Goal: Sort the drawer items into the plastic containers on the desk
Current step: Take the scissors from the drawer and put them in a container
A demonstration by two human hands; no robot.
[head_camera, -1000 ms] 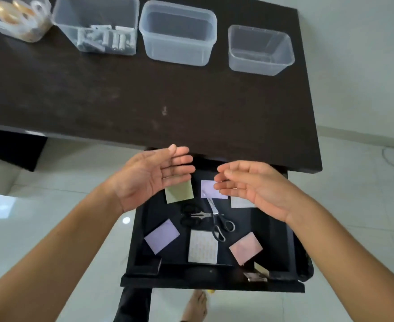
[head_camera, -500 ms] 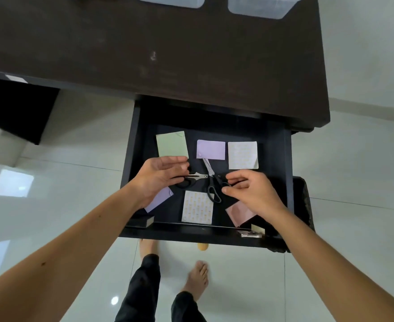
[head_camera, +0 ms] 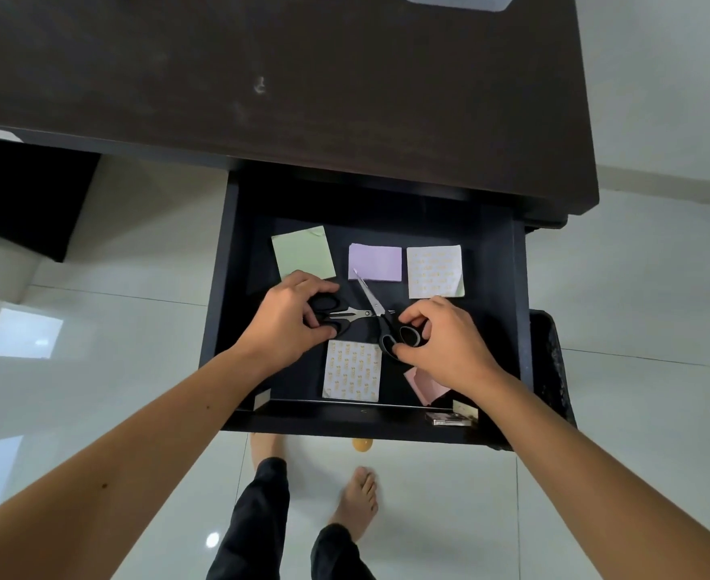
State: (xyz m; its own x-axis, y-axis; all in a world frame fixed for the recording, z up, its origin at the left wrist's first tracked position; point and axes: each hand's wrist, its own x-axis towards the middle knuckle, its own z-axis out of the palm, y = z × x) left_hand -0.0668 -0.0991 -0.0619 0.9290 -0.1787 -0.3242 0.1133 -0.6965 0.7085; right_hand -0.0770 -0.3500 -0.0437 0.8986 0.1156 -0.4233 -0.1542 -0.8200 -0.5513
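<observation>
Two black-handled scissors lie crossed in the open black drawer (head_camera: 520,311). My left hand (head_camera: 286,324) grips the handles of the left scissors (head_camera: 351,315), whose blades point right. My right hand (head_camera: 441,341) pinches the handles of the right scissors (head_camera: 372,299), whose blades point up and left. Around them lie sticky-note pads: green (head_camera: 303,252), purple (head_camera: 375,262), a patterned one (head_camera: 435,265) at the back, another patterned pad (head_camera: 352,370) in front and a pink one (head_camera: 426,387) partly under my right wrist. One clear container (head_camera: 458,0) shows at the top edge.
The dark desk top (head_camera: 303,77) overhangs the back of the drawer. A small metal clip (head_camera: 449,419) lies on the drawer's front right rim. A black basket (head_camera: 552,362) stands to the drawer's right. My bare feet are on the white tiled floor below.
The view tilted down from the desk containers to the drawer. Both hands dropped into the drawer and closed on the scissors' handles.
</observation>
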